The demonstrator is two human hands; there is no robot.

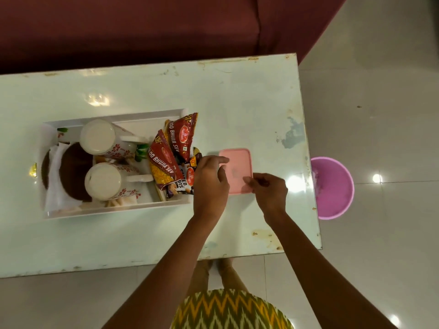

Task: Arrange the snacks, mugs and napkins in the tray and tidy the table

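While both hands work at the right end of a pale glass-topped table, this is how things lie:

Table: the table (pixel 237 96) has a worn, chipped edge and stands in front of a maroon sofa (pixel 142 27) on a tiled floor.
Tray: a white tray (pixel 114 211) sits left of centre on the table.
Mugs: two white mugs with red flower prints stand in the tray, one (pixel 99 137) toward the sofa and one (pixel 107 181) nearer the person, handles pointing right.
Napkins: white napkins (pixel 55 184) lie at the tray's left end, with dark brown round pieces (pixel 76 172) on them.
Snacks: red snack packets (pixel 180 136) lean in the tray's right end, over a packet of salted nuts (pixel 184 186).
Lid: a flat pink rectangular lid (pixel 237 167) lies on the table just right of the tray.
Left hand: the left hand (pixel 210 184) hovers over the tray's right edge, fingers loosely spread, fingertips reaching onto the pink lid.
Right hand: the right hand (pixel 268 191) has thumb and fingertips drawn together at the lid's near right corner; whether it actually grips the edge cannot be told.
Floor: a pink bucket (pixel 335 188) stands on the floor beside the table's right end.
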